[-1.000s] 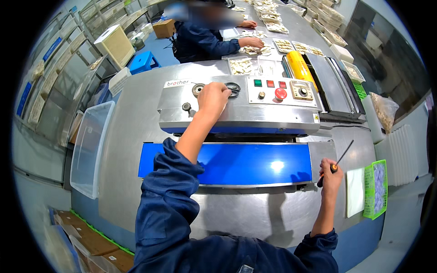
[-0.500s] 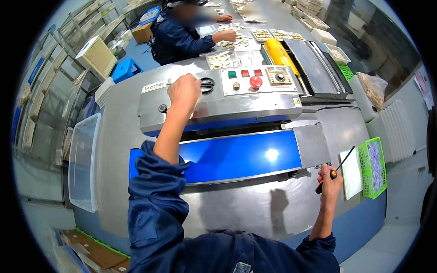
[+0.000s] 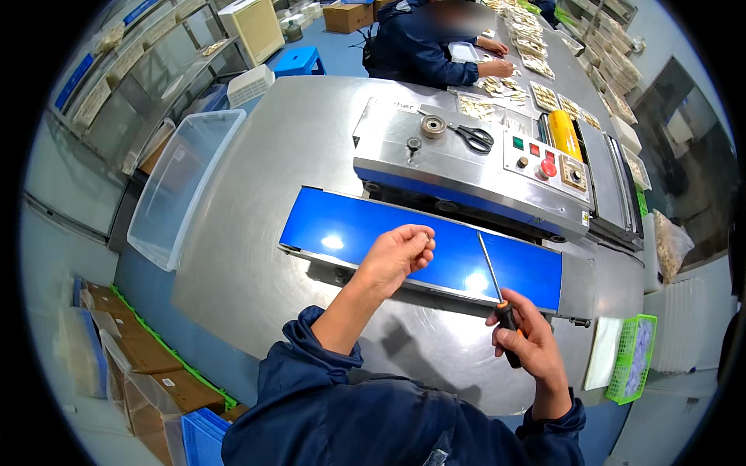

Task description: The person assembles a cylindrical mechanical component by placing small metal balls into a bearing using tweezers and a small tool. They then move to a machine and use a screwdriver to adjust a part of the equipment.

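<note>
My left hand [image 3: 398, 258] is over the blue conveyor belt [image 3: 365, 225], its fingers pinched together on something too small to make out. My right hand [image 3: 532, 338] grips a screwdriver [image 3: 507, 314] by its black and orange handle, the shaft pointing up and away over the belt. Behind the belt stands a metal sealing machine [image 3: 466, 175]. On its top lie black-handled scissors [image 3: 475, 138], a small round metal dish or ring [image 3: 433, 126] and a dark knob [image 3: 413, 144]. A control panel [image 3: 546, 163] with coloured buttons and a dial sits at its right.
A clear plastic bin [image 3: 186, 190] stands at the table's left edge. At the right are a green basket [image 3: 631, 359] of purplish pieces and a white sheet [image 3: 603, 353]. Across the table, a co-worker in dark blue [image 3: 427, 46] handles pale sliced pieces [image 3: 501, 92].
My left hand has drawn back from the machine's top to above the belt. My right hand has come inward with the screwdriver. My view has swung left.
</note>
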Motion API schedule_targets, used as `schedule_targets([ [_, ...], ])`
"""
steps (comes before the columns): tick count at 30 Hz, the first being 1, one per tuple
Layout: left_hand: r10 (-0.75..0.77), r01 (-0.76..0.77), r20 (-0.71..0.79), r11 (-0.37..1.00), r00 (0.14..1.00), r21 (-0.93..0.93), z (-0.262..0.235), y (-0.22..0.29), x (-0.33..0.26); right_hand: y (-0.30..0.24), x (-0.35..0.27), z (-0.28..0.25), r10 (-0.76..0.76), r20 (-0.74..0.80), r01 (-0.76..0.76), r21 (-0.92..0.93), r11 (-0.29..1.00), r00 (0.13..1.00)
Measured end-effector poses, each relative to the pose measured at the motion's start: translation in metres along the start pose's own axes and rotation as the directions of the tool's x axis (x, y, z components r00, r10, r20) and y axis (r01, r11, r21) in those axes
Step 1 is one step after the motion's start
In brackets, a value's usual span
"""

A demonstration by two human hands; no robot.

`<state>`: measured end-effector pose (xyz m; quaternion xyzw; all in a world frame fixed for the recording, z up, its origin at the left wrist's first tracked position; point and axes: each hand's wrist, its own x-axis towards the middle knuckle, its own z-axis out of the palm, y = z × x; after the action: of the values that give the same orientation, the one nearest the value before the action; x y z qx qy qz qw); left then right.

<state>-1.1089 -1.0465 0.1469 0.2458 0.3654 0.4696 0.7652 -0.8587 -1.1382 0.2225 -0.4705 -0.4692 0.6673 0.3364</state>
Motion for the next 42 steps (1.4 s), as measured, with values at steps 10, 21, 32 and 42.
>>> schedule_targets([
  [10,-0.063,0.064,0.017,0.898,0.998,-0.436,-0.013,0.012,-0.01,-0.024,0.019,0.058,-0.324,0.078,0.252,-0.805,0.538,0.943],
  [21,-0.047,0.055,0.035,0.965,0.998,-0.257,-0.007,0.006,-0.011,-0.016,0.02,0.056,-0.373,0.074,0.251,-0.856,0.452,0.925],
  [32,0.046,-0.085,-0.165,0.967,0.985,-0.24,0.001,0.003,0.014,-0.055,0.042,0.051,-0.425,-0.097,0.305,-0.557,0.773,0.9],
  [42,0.135,-0.225,-0.298,0.931,0.945,-0.289,0.007,0.017,0.054,-0.058,0.09,0.066,-0.704,-0.236,0.529,-0.513,0.676,0.67],
])
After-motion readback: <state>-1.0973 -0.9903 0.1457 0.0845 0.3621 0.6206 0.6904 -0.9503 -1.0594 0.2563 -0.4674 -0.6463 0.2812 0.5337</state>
